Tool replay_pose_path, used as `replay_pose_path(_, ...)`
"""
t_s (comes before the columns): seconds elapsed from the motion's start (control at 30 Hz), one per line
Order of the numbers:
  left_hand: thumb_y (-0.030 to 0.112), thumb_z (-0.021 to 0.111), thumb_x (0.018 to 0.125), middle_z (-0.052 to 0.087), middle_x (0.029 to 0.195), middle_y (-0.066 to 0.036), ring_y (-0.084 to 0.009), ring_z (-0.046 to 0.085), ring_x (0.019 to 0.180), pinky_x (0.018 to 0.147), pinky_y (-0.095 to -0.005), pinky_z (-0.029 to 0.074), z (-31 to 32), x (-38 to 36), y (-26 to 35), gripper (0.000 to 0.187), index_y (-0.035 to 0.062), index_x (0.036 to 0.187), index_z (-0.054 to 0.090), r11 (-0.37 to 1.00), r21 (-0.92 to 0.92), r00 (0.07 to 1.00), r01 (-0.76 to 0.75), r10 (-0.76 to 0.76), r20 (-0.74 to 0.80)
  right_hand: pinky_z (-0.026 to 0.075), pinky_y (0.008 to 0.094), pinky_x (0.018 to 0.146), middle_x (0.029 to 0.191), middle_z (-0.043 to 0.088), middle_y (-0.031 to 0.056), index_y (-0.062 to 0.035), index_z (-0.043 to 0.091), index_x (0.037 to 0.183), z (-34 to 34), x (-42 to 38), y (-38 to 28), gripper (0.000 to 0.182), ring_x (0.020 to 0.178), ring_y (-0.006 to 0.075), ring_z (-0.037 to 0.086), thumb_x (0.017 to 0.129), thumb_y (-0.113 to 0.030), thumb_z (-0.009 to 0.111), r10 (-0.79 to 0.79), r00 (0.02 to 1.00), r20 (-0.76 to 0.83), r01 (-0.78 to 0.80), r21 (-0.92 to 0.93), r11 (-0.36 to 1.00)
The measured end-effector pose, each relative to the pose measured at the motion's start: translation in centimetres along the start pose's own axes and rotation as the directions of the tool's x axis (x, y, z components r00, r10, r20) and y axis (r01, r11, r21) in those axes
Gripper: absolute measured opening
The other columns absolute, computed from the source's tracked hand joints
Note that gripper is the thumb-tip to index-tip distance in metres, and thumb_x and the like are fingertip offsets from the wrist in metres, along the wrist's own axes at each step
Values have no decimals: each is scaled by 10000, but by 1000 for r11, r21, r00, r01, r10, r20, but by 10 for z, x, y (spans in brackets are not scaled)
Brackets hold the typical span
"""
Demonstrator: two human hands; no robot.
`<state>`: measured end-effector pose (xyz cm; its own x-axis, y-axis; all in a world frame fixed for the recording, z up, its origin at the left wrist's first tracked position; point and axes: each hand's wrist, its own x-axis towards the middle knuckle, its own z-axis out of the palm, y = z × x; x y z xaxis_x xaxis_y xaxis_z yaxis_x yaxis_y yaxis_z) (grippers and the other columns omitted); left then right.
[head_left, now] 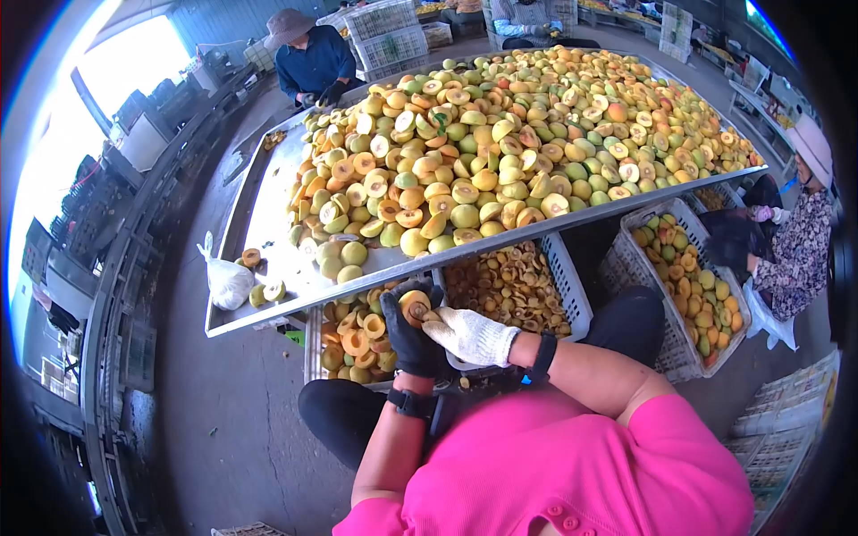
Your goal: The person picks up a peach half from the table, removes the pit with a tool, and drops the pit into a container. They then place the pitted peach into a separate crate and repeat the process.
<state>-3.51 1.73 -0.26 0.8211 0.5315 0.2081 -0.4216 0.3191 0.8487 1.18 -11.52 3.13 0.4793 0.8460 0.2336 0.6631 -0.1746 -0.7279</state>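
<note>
My left hand [413, 339], in a black glove, is closed around an apricot half [414, 306] with its cut face turned up. My right hand [474, 337], in a white knit glove, has its fingers pinched together against the edge of that half; whatever is between the fingertips is hidden. Below my left hand, a crate holds hollowed apricot halves [356, 340]. Beside it, under my right hand, a grey crate [572, 290] holds many small brown pits or pieces [509, 281]. Just beyond both hands is the metal table [393, 261], heaped with halved apricots [483, 179].
A knotted white plastic bag [228, 279] and a few loose halves lie at the table's near left corner. A crate of apricots [688, 286] stands to the right. Co-workers sit at the far left [308, 62], far side [527, 18] and right [795, 232]. Stacked crates [384, 36] stand behind.
</note>
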Motion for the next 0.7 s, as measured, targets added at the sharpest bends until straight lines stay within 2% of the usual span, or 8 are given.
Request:
replay_pose_path(0.07,343,491,1043,652,1134,-153,-232,642,1036,915,-347,530,-13,13,-2,430,-33,1238,569,967,-204,988,154,-152,27,469,518,834,1026,617,291,0,584,1096,1,-3,6,404,986,498,586,1059,-359,404,22,999,43,-23,13,1000)
replay_pose_path(0.27,285,445,1070,668,1086,-99,-176,645,966,875,-317,538,-48,53,6,335,-7,1170,577,909,275,796,313,-410,445,491,475,764,869,617,235,-18,575,1080,11,-12,18,358,870,433,612,1065,-337,413,-31,999,-23,33,107,994)
replay_pose_path(0.33,241,528,1041,666,1083,-94,-189,646,975,884,-330,540,-9,28,42,284,5,1194,563,816,499,873,-292,15,487,487,420,677,755,568,141,-46,564,1064,-3,-9,-2,356,734,329,588,1064,-370,418,129,985,114,-164,393,905)
replay_pose_path(0.4,227,560,1027,666,1072,-100,-200,648,981,886,-340,544,2,8,33,277,12,1201,552,702,564,895,-435,265,360,469,353,517,631,483,20,-92,548,1029,-23,-5,-28,359,528,186,521,1060,-429,430,361,849,385,-528,623,578)
replay_pose_path(0.43,298,517,1047,665,1046,-115,-219,662,945,885,-350,552,10,-3,19,316,12,1174,559,997,-58,993,-46,52,105,439,338,455,616,458,-2,-107,543,1007,-24,-5,-26,369,477,150,474,1052,-458,437,349,810,471,-586,650,484)
replay_pose_path(0.53,322,466,1055,677,992,-92,-192,648,916,879,-334,539,-1,5,19,325,35,1091,612,893,-348,958,286,-263,113,289,293,301,567,408,-39,-157,505,931,-18,-5,-25,399,355,90,325,1029,-538,441,362,754,548,-656,658,369)
replay_pose_path(0.57,444,340,1074,679,971,-86,-179,643,897,859,-330,534,-4,5,19,499,24,1101,608,907,-285,947,310,-266,182,286,290,302,564,402,-40,-158,502,931,-18,-6,-25,400,357,90,330,1030,-539,434,369,749,550,-662,647,380)
replay_pose_path(0.7,430,354,1076,685,910,-77,-180,642,831,788,-310,524,15,0,23,501,19,1010,632,993,64,994,100,-97,-56,264,283,299,556,385,-46,-167,499,930,-6,-11,-20,399,351,87,320,1037,-540,405,329,846,419,-531,619,578)
